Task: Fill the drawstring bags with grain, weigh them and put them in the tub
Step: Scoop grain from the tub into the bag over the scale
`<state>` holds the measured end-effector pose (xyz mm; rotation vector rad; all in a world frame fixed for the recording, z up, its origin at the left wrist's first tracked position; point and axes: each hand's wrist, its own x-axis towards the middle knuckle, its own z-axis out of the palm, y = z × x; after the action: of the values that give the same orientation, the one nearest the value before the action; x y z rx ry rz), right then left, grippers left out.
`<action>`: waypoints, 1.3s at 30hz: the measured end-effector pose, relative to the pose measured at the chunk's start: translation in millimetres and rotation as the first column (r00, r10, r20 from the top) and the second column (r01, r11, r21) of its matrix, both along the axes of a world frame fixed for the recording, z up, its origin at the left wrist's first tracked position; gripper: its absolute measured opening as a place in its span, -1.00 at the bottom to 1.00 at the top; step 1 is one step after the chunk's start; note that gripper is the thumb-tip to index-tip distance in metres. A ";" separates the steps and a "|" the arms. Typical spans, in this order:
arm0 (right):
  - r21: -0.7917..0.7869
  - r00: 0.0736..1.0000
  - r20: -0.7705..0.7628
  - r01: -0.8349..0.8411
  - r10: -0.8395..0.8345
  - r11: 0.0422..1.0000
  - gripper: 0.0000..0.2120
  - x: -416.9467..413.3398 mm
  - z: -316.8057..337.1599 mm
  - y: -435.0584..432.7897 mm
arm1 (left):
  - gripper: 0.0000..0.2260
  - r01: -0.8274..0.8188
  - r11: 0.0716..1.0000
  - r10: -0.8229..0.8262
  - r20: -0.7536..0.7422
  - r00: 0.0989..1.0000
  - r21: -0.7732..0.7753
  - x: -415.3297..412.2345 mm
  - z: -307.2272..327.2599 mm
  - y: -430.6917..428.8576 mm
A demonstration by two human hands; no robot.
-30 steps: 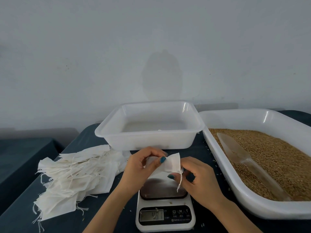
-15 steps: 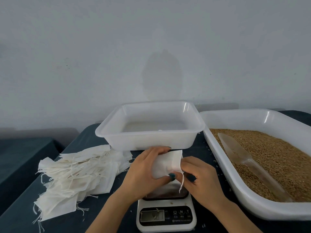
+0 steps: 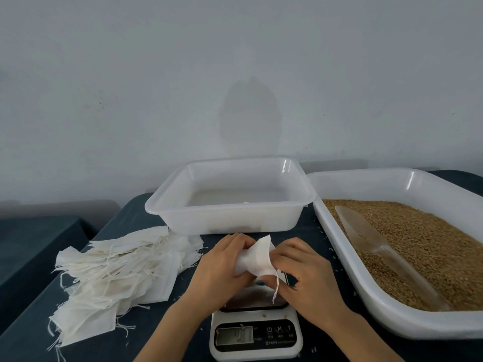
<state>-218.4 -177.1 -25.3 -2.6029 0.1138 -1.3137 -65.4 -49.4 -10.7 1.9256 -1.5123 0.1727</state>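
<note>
While the person is leaning over the dark counter (image 3: 156,330), both hands are gripping one white drawstring bag (image 3: 257,259) and holding it just above the platter of a small kitchen scale (image 3: 256,335). The left hand (image 3: 222,267) is curling its fingers round the bag's left side, and the right hand (image 3: 308,278) is pinching the bag's right edge, where a loose drawstring (image 3: 277,286) is hanging down in front of the fingers. The bag is sitting crumpled between the two hands, with one corner pointing up toward the tub (image 3: 227,218), which is standing just behind the hands. The scale's display is glowing faintly, but its figures are reading too blurred to make out. To the right, a large white tray (image 3: 431,325) is holding brown grain (image 3: 418,244), and a clear plastic scoop (image 3: 366,236) is lying on top of it. To the left, a heap of flat bags (image 3: 117,270) is spreading across the counter, strings trailing.
</note>
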 end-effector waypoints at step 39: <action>-0.263 0.067 -0.907 0.679 -0.415 0.686 -0.74 -66.1 90.5 -111.4 | -0.68 -0.036 0.999 0.035 -0.207 0.978 0.000 9.2 -0.9 7.7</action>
<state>-284.4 -288.6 65.2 -2.7343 1.5138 0.4524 -56.2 -41.8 -11.5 1.9039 -1.3403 -0.0095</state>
